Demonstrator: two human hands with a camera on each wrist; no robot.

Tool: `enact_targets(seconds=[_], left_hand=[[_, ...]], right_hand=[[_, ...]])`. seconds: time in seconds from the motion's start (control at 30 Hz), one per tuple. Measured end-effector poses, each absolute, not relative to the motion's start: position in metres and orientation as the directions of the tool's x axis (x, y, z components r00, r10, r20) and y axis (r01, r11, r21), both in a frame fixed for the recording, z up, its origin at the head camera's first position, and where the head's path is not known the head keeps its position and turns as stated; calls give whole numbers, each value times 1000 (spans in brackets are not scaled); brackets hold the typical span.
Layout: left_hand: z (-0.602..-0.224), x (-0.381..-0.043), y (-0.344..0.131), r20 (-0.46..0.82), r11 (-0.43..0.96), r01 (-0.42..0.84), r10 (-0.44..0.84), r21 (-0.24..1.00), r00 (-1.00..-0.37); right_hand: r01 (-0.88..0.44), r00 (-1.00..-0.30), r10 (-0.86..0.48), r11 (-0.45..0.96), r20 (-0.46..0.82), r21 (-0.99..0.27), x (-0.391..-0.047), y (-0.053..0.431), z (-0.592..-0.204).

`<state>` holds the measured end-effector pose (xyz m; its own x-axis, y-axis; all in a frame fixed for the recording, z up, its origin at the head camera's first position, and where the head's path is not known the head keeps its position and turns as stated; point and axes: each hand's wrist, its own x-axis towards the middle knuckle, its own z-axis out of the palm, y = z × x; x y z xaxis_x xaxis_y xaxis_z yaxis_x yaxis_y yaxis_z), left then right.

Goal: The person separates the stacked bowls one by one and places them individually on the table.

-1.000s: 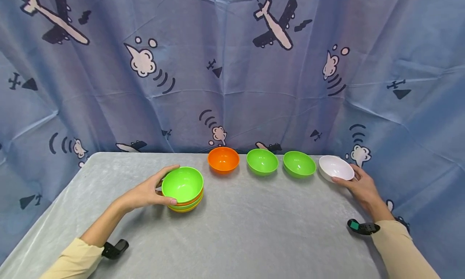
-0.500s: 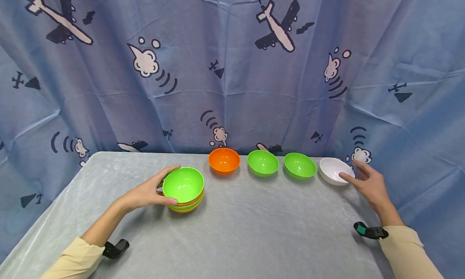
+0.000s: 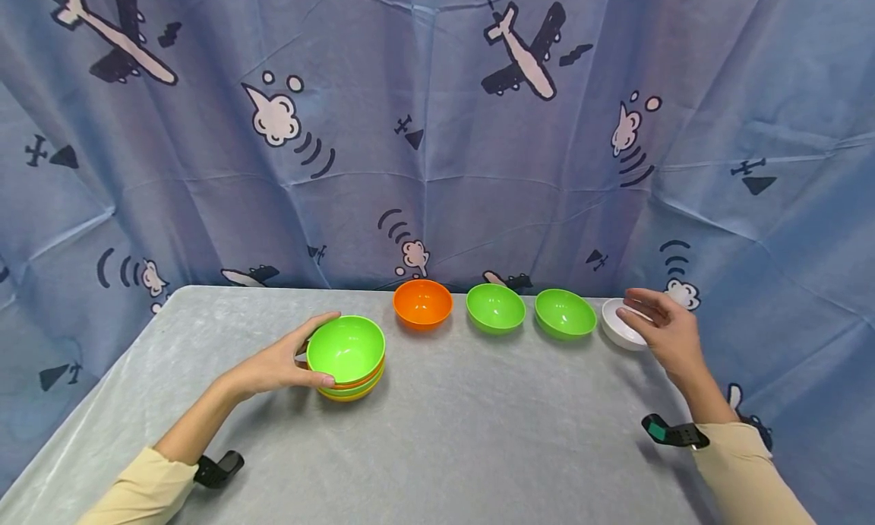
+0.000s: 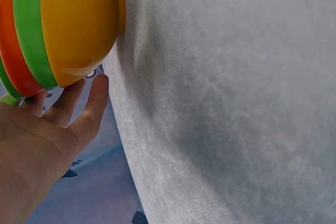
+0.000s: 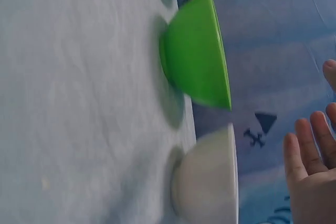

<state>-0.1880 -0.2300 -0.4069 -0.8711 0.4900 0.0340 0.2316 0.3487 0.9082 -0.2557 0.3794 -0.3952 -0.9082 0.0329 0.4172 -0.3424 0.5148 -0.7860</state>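
Observation:
At the left of the table, my left hand holds a stack of nested bowls from its left side, thumb at the front and fingers behind. A green bowl tops the stack; in the left wrist view orange and green layers show above a yellow bottom bowl. My right hand hovers over the white bowl at the right end of the back row, partly covering it in the head view. The right wrist view shows its fingers extended, apart from the white bowl and holding nothing.
Along the table's back edge stand an orange bowl, a green bowl and another green bowl, left of the white one. A blue patterned curtain hangs behind the grey-covered table.
My right hand has let go of the white bowl's right rim, drawn off to the right, then come back left over it, raised. The left hand and stack stay put.

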Motion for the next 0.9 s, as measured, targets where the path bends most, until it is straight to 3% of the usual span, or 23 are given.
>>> enact_targets(seconds=[0.4, 0.9], left_hand=[[-407, -189, -229, 17, 337, 208, 491, 918, -871], [-407, -189, -230, 14, 351, 210, 488, 913, -873]], right_hand=[[-425, -901, -100, 396, 422, -814, -260, 342, -404], [-421, -904, -200, 277, 377, -864, -256, 308, -410]])
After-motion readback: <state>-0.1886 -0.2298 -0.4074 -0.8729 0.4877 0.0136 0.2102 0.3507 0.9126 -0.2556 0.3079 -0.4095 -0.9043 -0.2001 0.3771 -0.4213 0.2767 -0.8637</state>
